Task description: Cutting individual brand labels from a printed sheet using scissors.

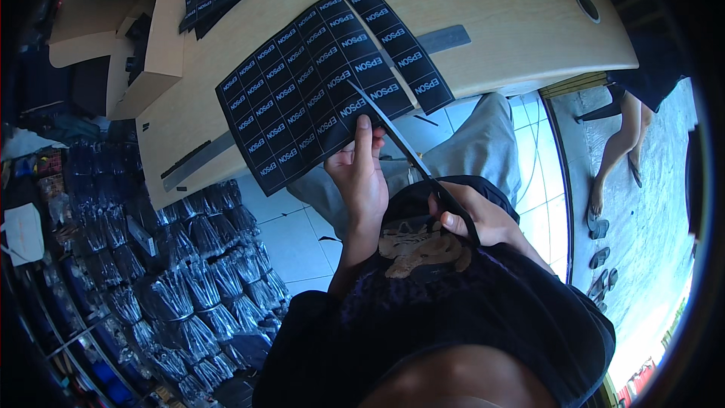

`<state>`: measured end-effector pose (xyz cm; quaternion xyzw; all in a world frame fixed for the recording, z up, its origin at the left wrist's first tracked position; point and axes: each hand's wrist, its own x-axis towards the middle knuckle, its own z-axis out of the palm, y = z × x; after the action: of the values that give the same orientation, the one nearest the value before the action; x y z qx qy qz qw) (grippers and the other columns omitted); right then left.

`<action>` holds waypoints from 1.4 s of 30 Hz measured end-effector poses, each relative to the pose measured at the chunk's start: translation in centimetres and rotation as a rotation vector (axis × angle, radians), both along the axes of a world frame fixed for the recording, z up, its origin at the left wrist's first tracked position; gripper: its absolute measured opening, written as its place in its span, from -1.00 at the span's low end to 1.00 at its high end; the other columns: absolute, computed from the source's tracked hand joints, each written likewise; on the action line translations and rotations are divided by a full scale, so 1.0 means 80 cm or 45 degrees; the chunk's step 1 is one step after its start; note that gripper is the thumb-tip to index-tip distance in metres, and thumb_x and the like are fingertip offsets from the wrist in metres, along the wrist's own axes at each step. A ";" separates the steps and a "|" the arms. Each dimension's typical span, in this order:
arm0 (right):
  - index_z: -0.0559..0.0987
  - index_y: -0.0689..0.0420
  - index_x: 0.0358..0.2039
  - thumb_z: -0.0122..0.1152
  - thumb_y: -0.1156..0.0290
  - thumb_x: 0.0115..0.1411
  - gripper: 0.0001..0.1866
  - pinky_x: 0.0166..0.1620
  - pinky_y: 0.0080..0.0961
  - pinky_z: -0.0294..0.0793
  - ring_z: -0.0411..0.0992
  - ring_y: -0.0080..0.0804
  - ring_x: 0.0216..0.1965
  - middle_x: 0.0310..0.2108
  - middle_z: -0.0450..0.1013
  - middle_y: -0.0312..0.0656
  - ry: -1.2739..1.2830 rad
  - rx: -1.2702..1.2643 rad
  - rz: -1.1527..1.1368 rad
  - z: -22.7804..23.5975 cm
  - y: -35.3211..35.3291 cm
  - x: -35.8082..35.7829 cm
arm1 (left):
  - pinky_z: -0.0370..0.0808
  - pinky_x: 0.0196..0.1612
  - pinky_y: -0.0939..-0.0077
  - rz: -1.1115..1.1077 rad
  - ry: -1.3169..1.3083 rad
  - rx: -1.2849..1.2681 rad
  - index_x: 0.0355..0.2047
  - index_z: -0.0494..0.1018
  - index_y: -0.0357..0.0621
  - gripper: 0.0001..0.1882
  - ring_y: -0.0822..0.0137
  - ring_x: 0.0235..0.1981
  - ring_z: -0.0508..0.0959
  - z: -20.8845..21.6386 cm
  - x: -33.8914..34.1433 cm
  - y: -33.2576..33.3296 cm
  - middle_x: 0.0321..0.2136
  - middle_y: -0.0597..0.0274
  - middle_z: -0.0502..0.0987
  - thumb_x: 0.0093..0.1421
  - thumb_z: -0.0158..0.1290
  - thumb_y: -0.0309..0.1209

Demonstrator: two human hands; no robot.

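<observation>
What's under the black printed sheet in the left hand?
Part of the table, plus the left hand's fingers below the sheet's near edge, thumb on top. A grey bar reaches its left side; whether it continues underneath is covered.

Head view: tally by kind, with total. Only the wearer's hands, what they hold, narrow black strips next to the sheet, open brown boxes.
Hands: 2 (left hand, right hand)
Scissors, in the right hand: 1
Large black sheet, in the left hand: 1
Narrow black strip: 1
Open brown box: 1
Total: 6
</observation>
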<state>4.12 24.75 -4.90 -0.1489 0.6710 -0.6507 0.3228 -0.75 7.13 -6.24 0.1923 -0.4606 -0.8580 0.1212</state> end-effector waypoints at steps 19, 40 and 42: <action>0.37 0.22 -0.40 -0.08 -0.27 0.12 -0.34 -0.42 -0.52 0.24 0.23 -0.51 -0.53 -0.56 0.30 -0.26 -0.033 -0.084 -0.022 -0.007 -0.006 -0.004 | 0.40 -0.36 0.73 -0.078 -0.018 -0.118 -0.31 0.47 -0.16 -0.89 0.55 -0.42 0.47 0.009 -0.005 0.007 -0.39 0.32 0.51 0.12 0.09 -0.53; 0.37 0.23 -0.40 -0.08 -0.28 0.11 -0.33 -0.42 -0.52 0.25 0.24 -0.51 -0.52 -0.58 0.28 -0.26 -0.045 -0.101 -0.033 -0.005 -0.006 -0.006 | 0.35 -0.41 0.73 -0.087 -0.015 -0.134 -0.34 0.46 -0.12 -0.91 0.57 -0.47 0.44 0.011 -0.008 0.010 -0.45 0.33 0.50 0.12 0.11 -0.51; 0.37 0.23 -0.40 -0.08 -0.28 0.12 -0.33 -0.42 -0.52 0.25 0.24 -0.51 -0.52 -0.58 0.28 -0.26 -0.042 -0.097 -0.024 -0.006 -0.005 -0.006 | 0.37 -0.44 0.74 -0.077 0.001 -0.120 -0.29 0.43 -0.18 -0.85 0.56 -0.49 0.47 0.008 -0.009 0.008 -0.45 0.29 0.51 0.11 0.12 -0.52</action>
<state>3.61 24.31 -5.40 -0.1439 0.6419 -0.6811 0.3215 -1.48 7.80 -5.60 0.1720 -0.5062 -0.8386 0.1042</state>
